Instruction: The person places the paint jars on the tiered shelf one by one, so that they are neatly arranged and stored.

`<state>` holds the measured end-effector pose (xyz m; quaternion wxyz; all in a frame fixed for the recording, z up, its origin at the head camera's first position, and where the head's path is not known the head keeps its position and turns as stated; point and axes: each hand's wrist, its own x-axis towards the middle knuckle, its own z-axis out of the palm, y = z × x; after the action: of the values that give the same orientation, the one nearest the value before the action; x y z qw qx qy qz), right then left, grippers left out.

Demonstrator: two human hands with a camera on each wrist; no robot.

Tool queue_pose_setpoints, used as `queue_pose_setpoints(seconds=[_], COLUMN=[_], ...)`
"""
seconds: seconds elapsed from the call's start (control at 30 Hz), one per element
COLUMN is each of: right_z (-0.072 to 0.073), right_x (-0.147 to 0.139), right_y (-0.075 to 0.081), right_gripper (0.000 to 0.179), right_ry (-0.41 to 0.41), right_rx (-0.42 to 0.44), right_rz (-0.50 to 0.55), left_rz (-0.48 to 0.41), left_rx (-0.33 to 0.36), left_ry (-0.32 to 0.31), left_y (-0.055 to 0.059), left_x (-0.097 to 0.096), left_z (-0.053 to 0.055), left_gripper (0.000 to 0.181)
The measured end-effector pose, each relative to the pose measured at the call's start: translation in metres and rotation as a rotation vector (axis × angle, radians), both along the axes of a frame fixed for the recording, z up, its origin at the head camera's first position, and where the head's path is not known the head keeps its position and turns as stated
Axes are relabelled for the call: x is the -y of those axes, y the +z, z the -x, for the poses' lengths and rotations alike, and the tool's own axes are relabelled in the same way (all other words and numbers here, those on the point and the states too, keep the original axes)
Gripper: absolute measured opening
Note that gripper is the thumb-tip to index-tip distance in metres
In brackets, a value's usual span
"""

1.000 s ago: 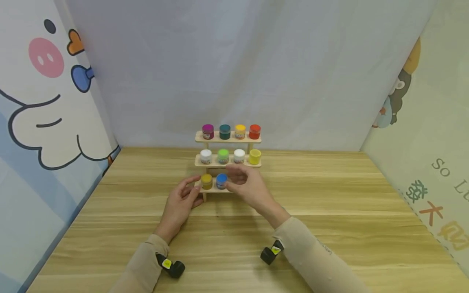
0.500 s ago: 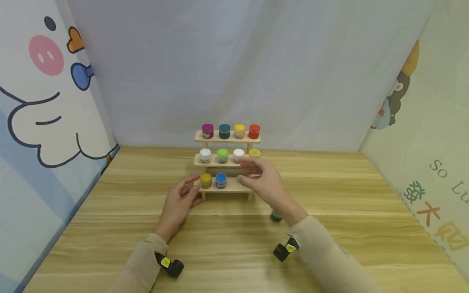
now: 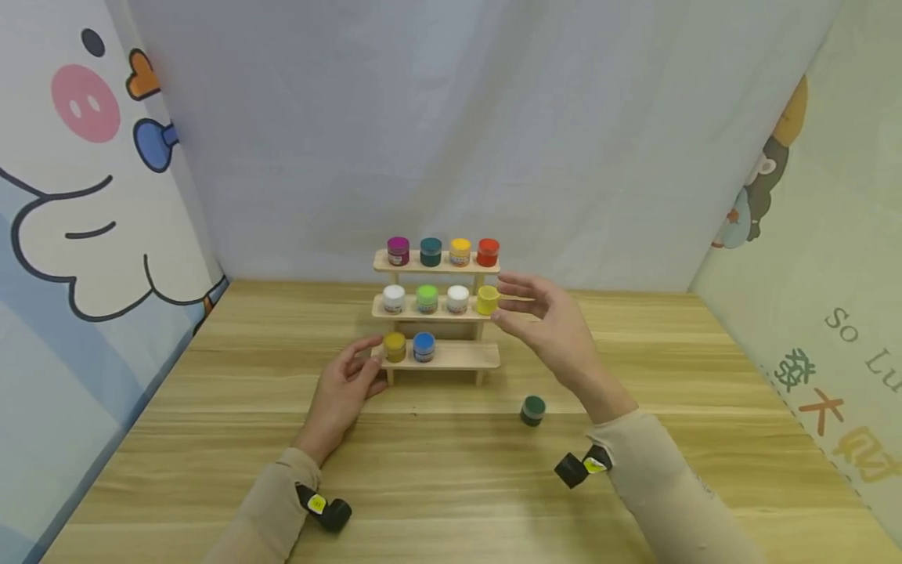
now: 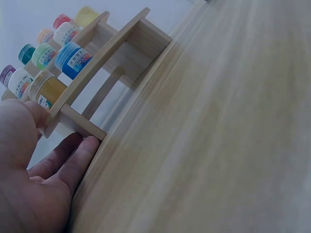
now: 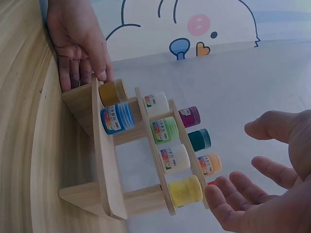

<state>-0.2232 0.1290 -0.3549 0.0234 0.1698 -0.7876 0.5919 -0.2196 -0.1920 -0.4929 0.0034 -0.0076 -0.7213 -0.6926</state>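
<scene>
A three-tier wooden rack (image 3: 461, 356) stands mid-table. On its bottom shelf sit a mustard jar (image 3: 395, 346) and a blue jar (image 3: 423, 346). My left hand (image 3: 345, 388) rests against the rack's left end, fingers straight along the leg (image 4: 82, 127) and thumb by the mustard jar (image 4: 48, 90). My right hand (image 3: 550, 321) hovers open, fingers spread, just right of the yellow jar (image 3: 487, 300) at the middle shelf's right end; a small gap shows beside that yellow jar (image 5: 185, 191). A dark green jar (image 3: 533, 410) stands alone on the table below the right wrist.
The top shelf carries purple (image 3: 398, 251), teal, orange and red (image 3: 488, 252) jars; the middle shelf also holds white, green and white jars. Cloth walls with cartoon prints close in left, back and right. Black wrist mounts (image 3: 327, 511) sit low near the front edge.
My right hand has left the bottom shelf by the blue jar and moved up and right to beside the yellow jar, uncovering the dark green jar on the table. The left hand stayed put.
</scene>
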Motion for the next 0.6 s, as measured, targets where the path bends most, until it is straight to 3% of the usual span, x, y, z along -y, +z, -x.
queue_pose_setpoints(seconds=[0.33, 0.6], right_z=[-0.002, -0.006], right_x=[-0.026, -0.044], right_y=[0.009, -0.001], right_gripper=[0.058, 0.058], right_ry=[-0.052, -0.078], right_rx=[-0.031, 0.005], right_rz=[0.02, 0.024], left_rz=[-0.002, 0.001], left_rx=[0.004, 0.007], left_ry=[0.0, -0.005], left_y=[0.003, 0.002], left_x=[0.0, 0.0], left_z=[-0.002, -0.001], left_gripper=[0.041, 0.041])
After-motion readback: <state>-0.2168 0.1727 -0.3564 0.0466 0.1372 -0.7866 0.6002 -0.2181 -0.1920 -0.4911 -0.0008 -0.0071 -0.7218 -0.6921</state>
